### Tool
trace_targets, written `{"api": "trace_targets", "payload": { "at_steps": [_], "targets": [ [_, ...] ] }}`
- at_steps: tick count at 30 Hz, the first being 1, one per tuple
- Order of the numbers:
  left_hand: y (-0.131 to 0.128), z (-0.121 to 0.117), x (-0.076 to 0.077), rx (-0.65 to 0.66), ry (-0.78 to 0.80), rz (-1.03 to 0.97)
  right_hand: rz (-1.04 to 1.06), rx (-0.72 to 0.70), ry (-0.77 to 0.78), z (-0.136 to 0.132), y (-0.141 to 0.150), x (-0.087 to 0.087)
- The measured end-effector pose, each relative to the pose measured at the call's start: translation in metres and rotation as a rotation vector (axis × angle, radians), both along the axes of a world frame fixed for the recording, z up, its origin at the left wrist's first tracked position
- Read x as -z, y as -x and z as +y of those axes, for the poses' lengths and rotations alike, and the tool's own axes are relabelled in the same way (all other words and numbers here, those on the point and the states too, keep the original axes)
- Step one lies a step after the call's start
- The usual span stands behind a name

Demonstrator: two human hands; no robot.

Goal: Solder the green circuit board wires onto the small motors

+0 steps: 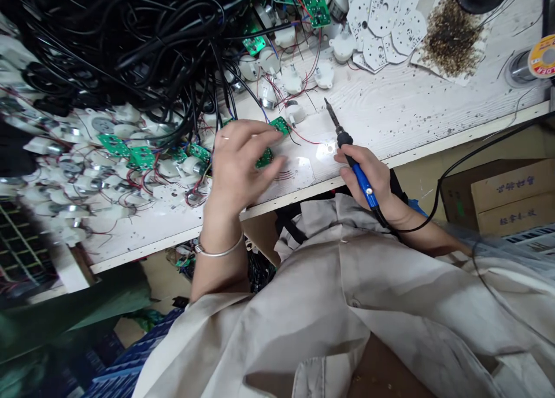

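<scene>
In my right hand (pixel 368 175) is a blue-handled soldering iron (pixel 362 184), its tip pointing up and away over the bench. My left hand (pixel 240 166), with a silver bangle at the wrist, hovers palm-down with curved fingers and the thumb held apart. Just under and beyond its fingers are a small green circuit board (pixel 280 125) and another green board (pixel 264 157), partly hidden by the hand. Thin red and black wires run from there toward a white lamp plate (pixel 327 149) near the bench edge. A white round motor (pixel 295 113) lies just beyond.
Black cables (pixel 165 51) heap at the back left, above many white motors (pixel 117 181) with wires. White plates (pixel 384 25) are stacked at the back. Brown solder residue (pixel 453 39) and a solder spool (pixel 541 59) sit at right. Cardboard boxes (pixel 515 195) stand below the bench.
</scene>
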State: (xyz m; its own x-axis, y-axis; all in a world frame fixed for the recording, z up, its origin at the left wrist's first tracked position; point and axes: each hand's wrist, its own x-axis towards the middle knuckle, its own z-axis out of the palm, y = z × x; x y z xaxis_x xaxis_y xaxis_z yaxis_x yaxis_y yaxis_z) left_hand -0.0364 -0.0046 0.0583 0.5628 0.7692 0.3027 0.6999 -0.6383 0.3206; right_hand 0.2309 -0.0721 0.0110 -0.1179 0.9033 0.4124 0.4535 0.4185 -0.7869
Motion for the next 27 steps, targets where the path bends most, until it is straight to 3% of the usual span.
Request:
{"api": "trace_targets", "payload": {
  "at_steps": [3,7,10,15,20,27],
  "targets": [
    [0.013,-0.003,0.002,-0.093,-0.064,0.064,-0.117,0.028,-0.062,0.001,0.002,0.001],
    [-0.006,0.000,0.022,-0.141,0.032,0.066,-0.175,0.042,-0.116,0.002,0.004,0.001],
    [-0.025,0.009,0.030,-0.099,0.063,0.057,-0.200,0.040,-0.128,0.003,0.004,0.002],
    [-0.032,0.019,0.025,0.016,0.052,0.027,-0.272,0.025,-0.118,0.003,0.004,0.003],
    [-0.036,0.017,0.024,0.045,0.073,0.087,-0.278,-0.017,-0.099,0.004,0.005,-0.001],
    [-0.042,0.013,0.038,0.033,0.025,0.091,-0.192,-0.031,-0.022,0.005,0.003,-0.001]
  ]
}}
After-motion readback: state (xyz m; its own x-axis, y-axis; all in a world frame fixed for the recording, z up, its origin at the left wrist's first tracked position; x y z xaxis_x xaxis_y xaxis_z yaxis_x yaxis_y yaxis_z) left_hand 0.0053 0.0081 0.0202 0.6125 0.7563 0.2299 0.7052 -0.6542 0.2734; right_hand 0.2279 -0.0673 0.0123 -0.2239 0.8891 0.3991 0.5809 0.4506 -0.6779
